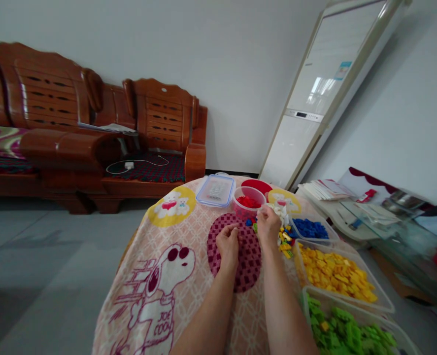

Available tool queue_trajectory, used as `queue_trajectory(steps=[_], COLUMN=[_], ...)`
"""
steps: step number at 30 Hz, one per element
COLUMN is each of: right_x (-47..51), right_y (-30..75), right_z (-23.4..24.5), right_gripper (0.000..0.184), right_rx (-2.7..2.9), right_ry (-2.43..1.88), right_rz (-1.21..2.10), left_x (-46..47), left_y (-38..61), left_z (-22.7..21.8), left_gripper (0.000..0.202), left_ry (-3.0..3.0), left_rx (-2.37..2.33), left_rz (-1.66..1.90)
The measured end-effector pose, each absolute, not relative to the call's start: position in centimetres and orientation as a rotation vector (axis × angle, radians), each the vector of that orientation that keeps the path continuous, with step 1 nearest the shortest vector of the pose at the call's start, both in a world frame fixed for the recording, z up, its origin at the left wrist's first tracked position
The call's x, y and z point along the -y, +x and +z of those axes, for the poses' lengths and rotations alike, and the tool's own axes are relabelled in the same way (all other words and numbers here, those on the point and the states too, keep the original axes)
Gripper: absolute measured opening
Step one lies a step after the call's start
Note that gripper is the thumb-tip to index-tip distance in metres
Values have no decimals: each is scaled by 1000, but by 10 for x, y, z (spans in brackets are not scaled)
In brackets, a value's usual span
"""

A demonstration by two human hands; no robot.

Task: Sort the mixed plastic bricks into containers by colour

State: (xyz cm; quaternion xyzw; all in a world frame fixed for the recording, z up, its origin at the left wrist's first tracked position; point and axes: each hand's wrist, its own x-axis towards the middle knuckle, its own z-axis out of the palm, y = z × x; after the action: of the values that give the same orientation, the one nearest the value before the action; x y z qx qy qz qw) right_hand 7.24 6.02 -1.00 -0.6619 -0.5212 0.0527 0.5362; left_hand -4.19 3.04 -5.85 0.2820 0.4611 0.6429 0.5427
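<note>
My left hand hovers over the dark red checked circle on the tablecloth, its fingertips drawn together; whatever may be between them is too small to make out. Close to the round tub of red bricks, my right hand is closed in a pinch, and its contents cannot be told. A heap of white pieces lies just behind it. Loose yellow, blue and red bricks are scattered beside the right wrist. Along the right side stand boxes of blue bricks, yellow bricks and green bricks.
A clear lid with a blue rim lies at the table's far edge, near a red round lid. The patterned tablecloth covers the round table. A wooden sofa, a tall white air conditioner and a glass side table surround it.
</note>
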Motion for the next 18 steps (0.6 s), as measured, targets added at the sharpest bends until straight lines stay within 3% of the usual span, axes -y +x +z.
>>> queue_trajectory(steps=[8, 18], right_x=[-27, -11], right_y=[95, 121], right_z=[-24, -45], right_gripper=[42, 40], right_rx=[1198, 1294], right_ry=[-1811, -1890], right_rz=[122, -238], left_x=[-29, -29], left_y=[-41, -38], left_z=[-57, -61], left_gripper=[25, 24], left_ry=[695, 759], left_rx=[-1081, -1119], left_rz=[1512, 1520])
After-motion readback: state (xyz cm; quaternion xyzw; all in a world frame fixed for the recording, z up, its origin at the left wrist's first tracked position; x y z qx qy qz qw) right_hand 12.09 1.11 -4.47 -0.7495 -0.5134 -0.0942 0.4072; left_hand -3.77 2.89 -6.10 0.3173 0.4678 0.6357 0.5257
